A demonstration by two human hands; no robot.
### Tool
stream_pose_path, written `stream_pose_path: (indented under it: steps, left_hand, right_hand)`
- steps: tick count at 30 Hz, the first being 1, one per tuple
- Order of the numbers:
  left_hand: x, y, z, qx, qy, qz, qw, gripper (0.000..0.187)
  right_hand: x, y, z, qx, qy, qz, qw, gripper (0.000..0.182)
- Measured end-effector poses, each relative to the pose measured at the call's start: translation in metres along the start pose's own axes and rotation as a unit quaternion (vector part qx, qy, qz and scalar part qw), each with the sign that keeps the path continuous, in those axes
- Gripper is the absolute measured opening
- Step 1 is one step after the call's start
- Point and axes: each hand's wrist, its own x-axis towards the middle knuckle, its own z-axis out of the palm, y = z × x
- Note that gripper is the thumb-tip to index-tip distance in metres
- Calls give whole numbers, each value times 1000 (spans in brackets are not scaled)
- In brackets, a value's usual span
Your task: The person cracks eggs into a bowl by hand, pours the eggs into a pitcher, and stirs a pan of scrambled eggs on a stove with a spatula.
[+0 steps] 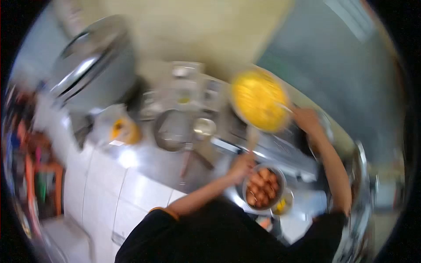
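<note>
While left fingers [249,160] clamp pan handle [252,138], right fingers [297,114] grip utensil [283,106] over yellow food [258,98].

"What is the person wearing?"
"A plain-looking black fabric top [210,239] with short sleeves."
"Any other colour on it?"
"A narrow orange band [167,212] edges the left sleeve [147,228]; the right sleeve [332,225] looks black, its edge blurred."
"And the hands?"
"Left hand [242,168] and right hand [305,121] are both bare, like the forearms."
</note>
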Motion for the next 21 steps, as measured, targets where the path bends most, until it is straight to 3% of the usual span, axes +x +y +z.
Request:
stream_pose_path:
  steps: [1,2,3,4,5,6,8,10,12,15,18,21]
  left_hand:
    - [16,-16,-3,109,-10,100,989,24]
    - [33,-29,-10,102,1,129,986,28]
    - [28,-24,-2,32,-6,95,995,35]
    - [20,-14,7,-49,-15,43,998,45]
    - [16,-9,14,-92,-26,17,995,55]
    - [7,0,16,-82,-8,7,997,56]
    - [6,-2,21,-77,-13,5,997,58]
    - [15,-9,19,-89,-40,33,995,60]
    - [10,-2,20,-81,-44,33,995,62]
    - [-4,10,14,-69,-60,34,995,62]
    - [12,1,14,-88,-60,5,994,61]
    - [19,-7,20,-93,-50,-18,994,62]
  right_hand:
    - [-16,-19,-43,-7,21,-6,1000,34]
    - [-18,-36,-89,-12,-93,11,996,36]
    - [-28,-47,-123,-25,-143,-36,989,34]
    - [-32,-46,-115,-67,-136,-39,988,26]
    - [-31,-33,-96,-135,-139,-109,975,22]
    - [-37,-58,-109,-119,-134,-87,980,20]
    - [-9,-40,-40,-138,-82,0,987,19]
    - [17,-23,-19,-156,-36,29,987,19]
    - [40,-20,-26,-167,18,-20,985,20]
    - [76,14,-27,-123,31,-19,992,37]
    - [101,0,-50,-68,-34,-80,994,32]
    - [80,-36,-13,-129,15,-115,985,34]
